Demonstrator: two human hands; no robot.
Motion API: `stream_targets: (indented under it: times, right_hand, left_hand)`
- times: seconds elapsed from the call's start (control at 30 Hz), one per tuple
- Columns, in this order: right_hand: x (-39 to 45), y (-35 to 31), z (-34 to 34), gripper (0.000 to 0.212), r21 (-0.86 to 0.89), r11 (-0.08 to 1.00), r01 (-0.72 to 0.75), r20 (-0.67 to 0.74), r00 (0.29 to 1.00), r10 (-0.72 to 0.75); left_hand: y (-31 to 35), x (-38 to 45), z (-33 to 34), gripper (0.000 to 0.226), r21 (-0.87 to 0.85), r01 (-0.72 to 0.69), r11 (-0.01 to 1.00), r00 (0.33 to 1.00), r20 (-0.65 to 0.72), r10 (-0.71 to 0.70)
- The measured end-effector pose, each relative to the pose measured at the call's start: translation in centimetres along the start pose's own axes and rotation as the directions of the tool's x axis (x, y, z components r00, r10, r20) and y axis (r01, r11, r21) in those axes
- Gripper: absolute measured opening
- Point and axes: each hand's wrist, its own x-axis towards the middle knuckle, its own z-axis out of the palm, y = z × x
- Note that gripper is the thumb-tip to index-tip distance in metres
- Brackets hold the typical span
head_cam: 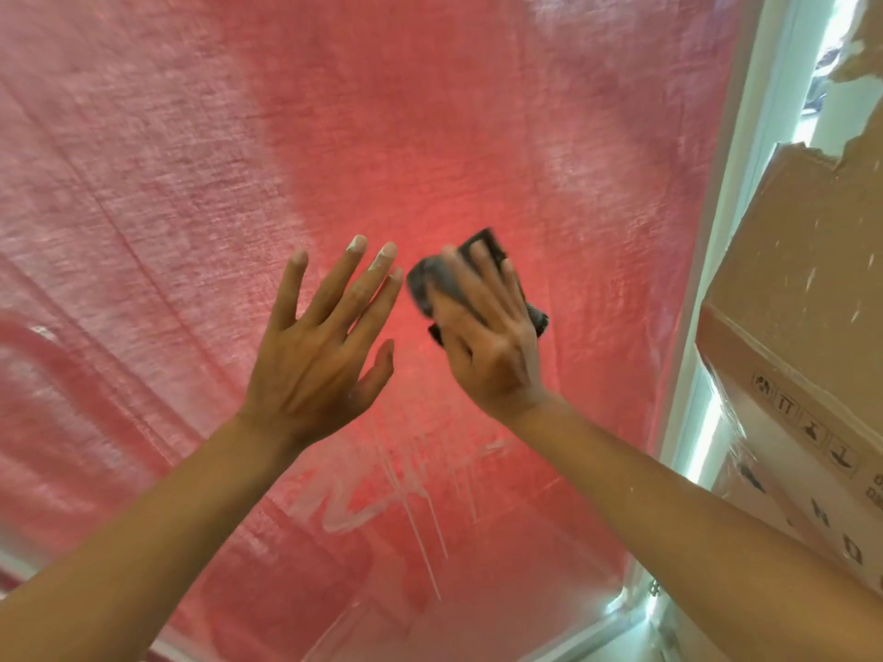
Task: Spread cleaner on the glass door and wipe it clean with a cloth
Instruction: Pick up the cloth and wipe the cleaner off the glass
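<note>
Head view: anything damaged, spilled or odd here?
Yes. The cardboard box at right has a torn, ragged top edge. White cleaner streaks run down the lower glass door, not yet wiped. The left hand has white residue on its fingertips. The right hand presses a dark cloth to the glass.

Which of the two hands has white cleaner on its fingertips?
The left hand, fingers spread and holding nothing, has white residue on its fingertips. The right hand presses a dark cloth against the glass door.
</note>
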Motion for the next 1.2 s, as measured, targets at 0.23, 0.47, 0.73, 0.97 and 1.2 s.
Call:
stream_targets:
  times: [0.23, 0.47, 0.73, 0.97, 1.2]
  right_hand:
    - [3.3, 3.1, -0.6, 0.030, 0.071, 0.964, -0.258, -0.215, 0.939, 0.267]
    - [-1.4, 1.6, 0.2, 0.027, 0.072, 0.936, 0.345, 0.087, 0.933, -0.350]
    - [-1.4, -0.2, 2.2, 0.033, 0.086, 0.991, 0.103, -0.127, 0.988, -0.092]
    - [-2.8, 1.0, 2.3, 0.034, 0.121, 0.993, 0.002, -0.183, 0.983, 0.021]
    - [-3.0, 0.8, 2.2, 0.033, 0.082, 0.950, 0.302, -0.107, 0.950, -0.293]
  left_hand:
    - [0.7, -1.7, 0.2, 0.065, 0.049, 0.080, 0.996, 0.997, 0.019, -0.081]
    - [2.3, -3.6, 1.2, 0.063, 0.074, 0.149, 0.986, 0.989, -0.010, -0.149]
    - [3.5, -6.9, 2.2, 0.060, 0.106, 0.192, 0.976, 0.980, -0.075, -0.185]
    - [4.0, -8.1, 3.3, 0.060, 0.144, 0.195, 0.970, 0.974, -0.143, -0.174]
    - [3.3, -9.5, 2.9, 0.060, 0.184, 0.176, 0.967, 0.978, -0.141, -0.152]
